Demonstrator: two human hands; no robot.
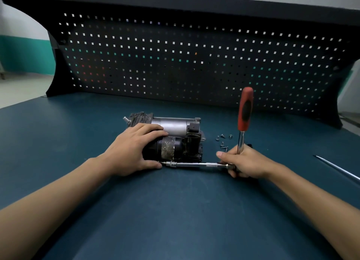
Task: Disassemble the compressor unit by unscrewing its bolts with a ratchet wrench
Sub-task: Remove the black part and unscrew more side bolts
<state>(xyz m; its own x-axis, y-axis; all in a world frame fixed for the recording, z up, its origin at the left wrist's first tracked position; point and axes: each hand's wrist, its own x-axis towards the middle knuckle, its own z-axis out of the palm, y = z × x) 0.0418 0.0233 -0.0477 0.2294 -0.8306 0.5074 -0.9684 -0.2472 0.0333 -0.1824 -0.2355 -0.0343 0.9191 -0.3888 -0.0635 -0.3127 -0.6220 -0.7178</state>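
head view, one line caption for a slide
Left hand steadies the compressor unit while the right hand grips a ratchet wrench on an extension bar.

blue bench, compressor unit mid, loose bolts beside it, metal rod far rt
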